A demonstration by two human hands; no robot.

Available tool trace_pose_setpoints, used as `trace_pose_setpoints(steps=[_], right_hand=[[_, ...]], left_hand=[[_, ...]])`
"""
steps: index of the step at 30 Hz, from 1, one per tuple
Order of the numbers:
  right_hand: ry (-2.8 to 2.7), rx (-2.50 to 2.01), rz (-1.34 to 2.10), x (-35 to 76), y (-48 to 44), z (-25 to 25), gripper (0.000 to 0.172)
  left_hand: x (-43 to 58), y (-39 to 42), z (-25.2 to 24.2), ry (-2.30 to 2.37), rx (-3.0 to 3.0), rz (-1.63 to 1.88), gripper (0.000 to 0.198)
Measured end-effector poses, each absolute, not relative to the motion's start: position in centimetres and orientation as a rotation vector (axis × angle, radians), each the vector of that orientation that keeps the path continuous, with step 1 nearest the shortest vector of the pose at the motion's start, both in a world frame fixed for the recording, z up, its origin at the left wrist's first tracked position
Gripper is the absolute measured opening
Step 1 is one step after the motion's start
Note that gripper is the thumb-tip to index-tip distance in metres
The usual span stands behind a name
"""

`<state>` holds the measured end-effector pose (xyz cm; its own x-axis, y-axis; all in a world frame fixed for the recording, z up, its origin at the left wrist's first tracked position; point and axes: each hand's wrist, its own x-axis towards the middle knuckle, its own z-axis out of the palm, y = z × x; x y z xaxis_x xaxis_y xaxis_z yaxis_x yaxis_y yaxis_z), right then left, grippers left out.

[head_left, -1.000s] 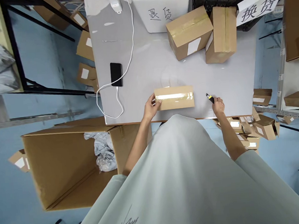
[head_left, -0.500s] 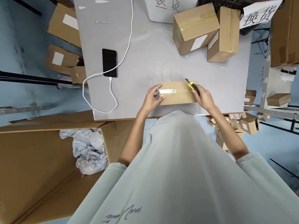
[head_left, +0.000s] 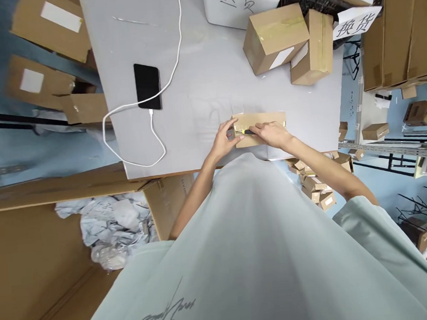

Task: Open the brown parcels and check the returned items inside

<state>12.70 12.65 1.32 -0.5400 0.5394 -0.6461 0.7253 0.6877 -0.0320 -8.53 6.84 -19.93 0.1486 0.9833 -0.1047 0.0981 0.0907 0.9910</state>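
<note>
1. Cardboard box (head_left: 251,141) lies by the worktop's (head_left: 198,71) near edge, right of middle. Left hand (head_left: 224,141) has thumb and fingers spread at its left end; right hand (head_left: 273,135) grips a yellow-and-black cutter (head_left: 247,131) over the top.
2. Cutting looks underway, top not opened yet; can't tell how far the cut goes.
3. Phone's (head_left: 147,83) toward the left edge.

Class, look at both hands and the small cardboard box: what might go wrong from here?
The right hand holds a utility knife pointing toward the left hand, so a slip might cut it. The small cardboard box lies near the front edge of the table, so a pull could drag it off.
</note>
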Motion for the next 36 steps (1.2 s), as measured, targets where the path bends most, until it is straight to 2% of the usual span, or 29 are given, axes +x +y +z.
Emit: trace_pose_setpoints(steps=[15, 36], right_hand=[[2.271, 0.95, -0.415, 12.2, 12.9, 1.9, 0.045], [2.352, 0.913, -0.444, 9.7, 13.9, 1.8, 0.041]], left_hand=[[-8.4, 6.5, -20.5, 1.203, 1.374, 0.982, 0.087], [-8.9, 6.5, -20.1, 1.258, 1.279, 0.909, 0.108]])
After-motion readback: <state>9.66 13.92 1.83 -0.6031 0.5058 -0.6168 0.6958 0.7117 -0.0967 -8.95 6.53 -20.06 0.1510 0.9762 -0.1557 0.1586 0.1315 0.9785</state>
